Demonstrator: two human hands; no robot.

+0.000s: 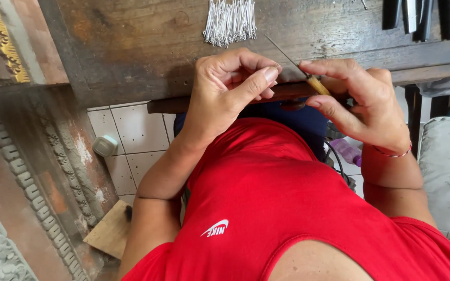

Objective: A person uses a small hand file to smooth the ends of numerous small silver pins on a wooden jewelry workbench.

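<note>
Needle tool (300,66) in right hand (360,104) points up-left, diagonal.

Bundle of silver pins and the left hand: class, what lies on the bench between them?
In the head view, only bare, worn dark wood of the workbench lies between the bundle of silver pins and the left hand.

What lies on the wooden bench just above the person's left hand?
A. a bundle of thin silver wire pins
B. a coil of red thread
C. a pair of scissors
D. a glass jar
A: a bundle of thin silver wire pins lies on the worn wooden bench, right above the left hand, while the right hand holds a thin tool with a pale wooden handle.
</note>
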